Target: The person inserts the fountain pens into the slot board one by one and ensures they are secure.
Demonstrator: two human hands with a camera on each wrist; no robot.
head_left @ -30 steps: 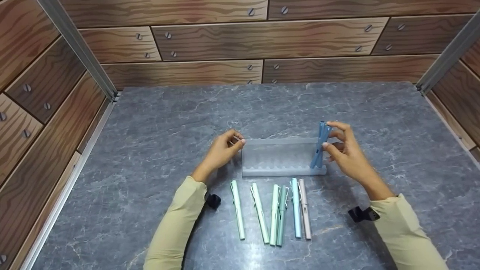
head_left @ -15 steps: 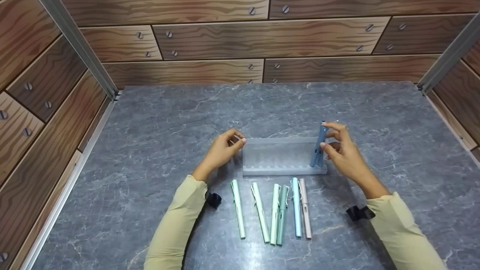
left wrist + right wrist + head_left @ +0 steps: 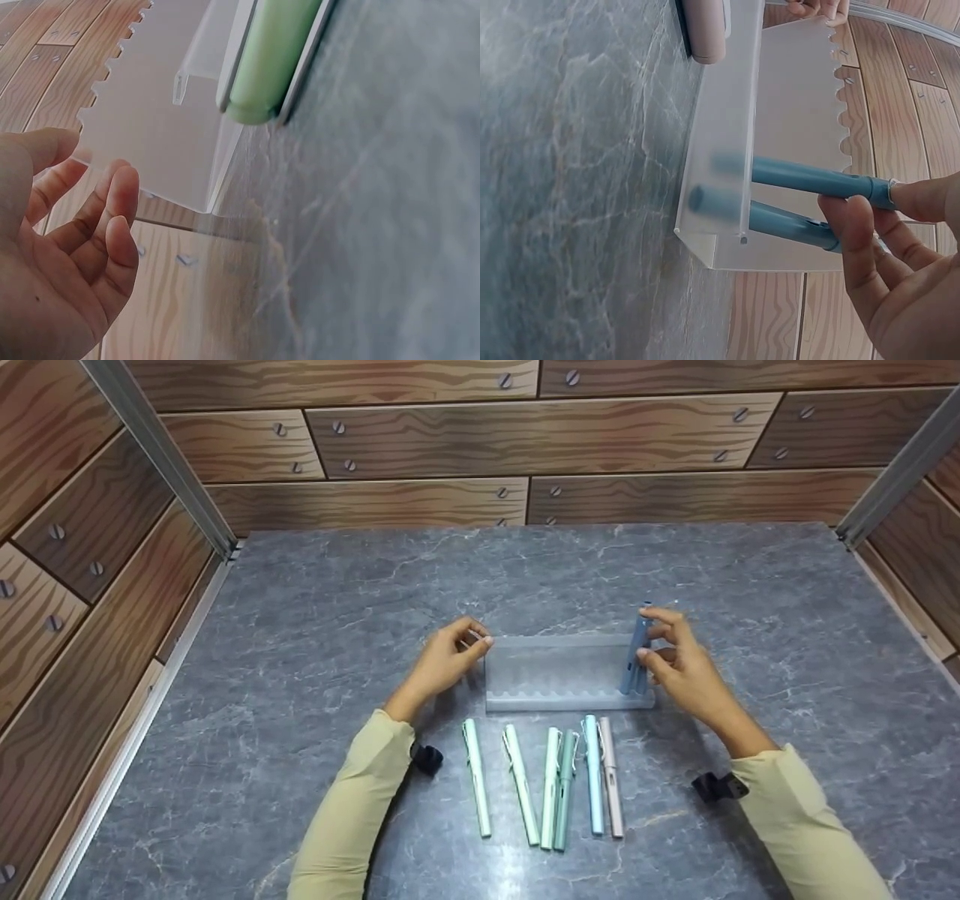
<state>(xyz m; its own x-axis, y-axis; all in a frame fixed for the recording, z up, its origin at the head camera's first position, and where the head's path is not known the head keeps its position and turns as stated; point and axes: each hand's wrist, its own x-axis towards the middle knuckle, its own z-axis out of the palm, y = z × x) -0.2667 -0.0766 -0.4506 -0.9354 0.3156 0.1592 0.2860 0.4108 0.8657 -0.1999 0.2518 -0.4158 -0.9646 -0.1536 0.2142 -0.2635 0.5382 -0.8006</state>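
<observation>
A frosted clear pen rack (image 3: 555,671) with a scalloped ledge stands on the table. My left hand (image 3: 448,658) pinches its upper left corner between thumb and finger, as the left wrist view (image 3: 120,154) also shows. At the other end, my right hand (image 3: 686,671) holds a blue pen (image 3: 802,177) near its top, its lower end behind the rack's front lip. Right beside it a second blue pen (image 3: 784,223) leans in the end place, partly covered by my fingers. The two stand nearly parallel.
In front of the rack lie several loose pens: light green (image 3: 477,780), another light green (image 3: 521,784), a third light green (image 3: 550,787), dark green (image 3: 565,791), light blue (image 3: 593,775) and greyish pink (image 3: 611,776). Wood-patterned walls (image 3: 540,435) enclose the marbled table (image 3: 337,585).
The held blue pen has swung from leaning across the other blue pen to nearly upright, its top moving left with my right hand. My left hand keeps its place on the rack.
</observation>
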